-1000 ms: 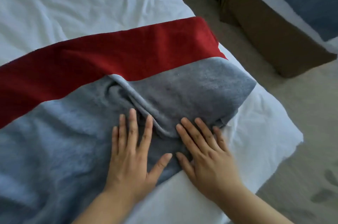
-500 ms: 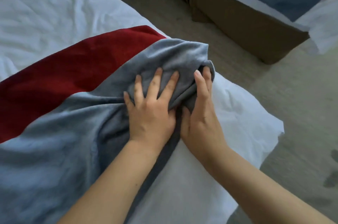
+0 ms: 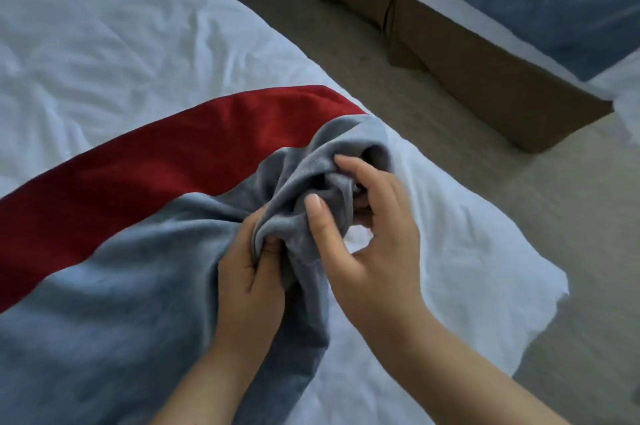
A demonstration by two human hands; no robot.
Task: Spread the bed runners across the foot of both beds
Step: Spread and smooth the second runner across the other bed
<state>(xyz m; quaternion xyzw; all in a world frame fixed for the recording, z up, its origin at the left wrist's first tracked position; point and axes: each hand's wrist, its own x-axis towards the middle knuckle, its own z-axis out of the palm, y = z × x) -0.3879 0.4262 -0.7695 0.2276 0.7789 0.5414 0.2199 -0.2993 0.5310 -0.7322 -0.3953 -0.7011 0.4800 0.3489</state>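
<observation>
Both hands were on the bunched end of the grey-and-red bed runner (image 3: 145, 216). The left hand (image 3: 249, 272) was closed in a fist around a gathered fold of grey cloth, and the right hand (image 3: 367, 234) had its fingers (image 3: 349, 164) curled into the wad from the far side, thumb pressed on top; how much cloth it truly pinched was hard to tell, since the fold hid the fingertips. From that knot the runner ran away to the person's left, its long axis lying across the foot of the near bed (image 3: 450, 251), red band farther up the bed, grey band nearer. The bare white corner (the part yet to be covered) lay to the right of the fingers, nearer the right hand, so the pull likely needed to go that way. Across the carpet (image 3: 363, 53), the second bed (image 3: 554, 78) showed red and grey cloth too.
</observation>
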